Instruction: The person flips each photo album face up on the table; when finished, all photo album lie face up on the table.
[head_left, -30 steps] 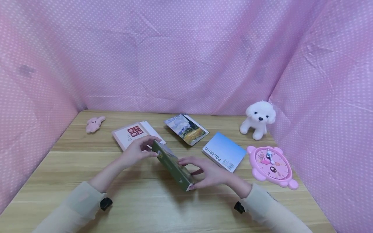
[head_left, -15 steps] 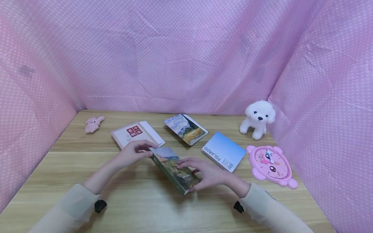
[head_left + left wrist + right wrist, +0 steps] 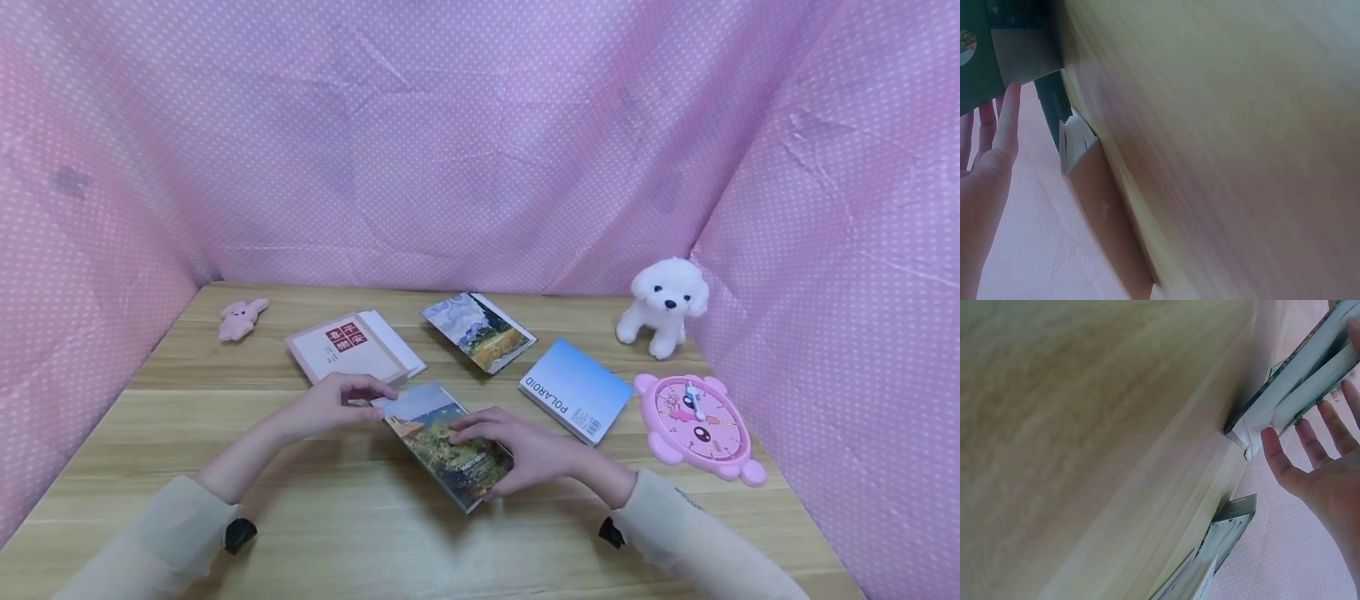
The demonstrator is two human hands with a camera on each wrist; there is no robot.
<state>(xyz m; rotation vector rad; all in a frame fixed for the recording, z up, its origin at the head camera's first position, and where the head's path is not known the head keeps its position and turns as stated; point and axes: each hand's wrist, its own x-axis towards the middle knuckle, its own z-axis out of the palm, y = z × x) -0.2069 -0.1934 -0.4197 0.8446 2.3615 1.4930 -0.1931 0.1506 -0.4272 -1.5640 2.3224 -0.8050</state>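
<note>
A thick book with a landscape painting on its cover lies between both hands, low over the table, its cover turned upward. My left hand pinches its far left corner. Across the cover and near edge, my right hand grips the book with spread fingers, the thumb at the near corner. In the left wrist view the left fingertips meet the underside of the green spine. White page edges of the book show in the right wrist view beside the right fingertips.
Behind the hands lie a white book with red characters, another painting-covered book and a blue POLAROID book. A pink toy clock and white plush dog stand at right, a small pink plush at far left.
The book has tipped from showing its green spine to lying with its cover up. My left hand has moved left and toward me with its corner; my right hand has barely shifted.
</note>
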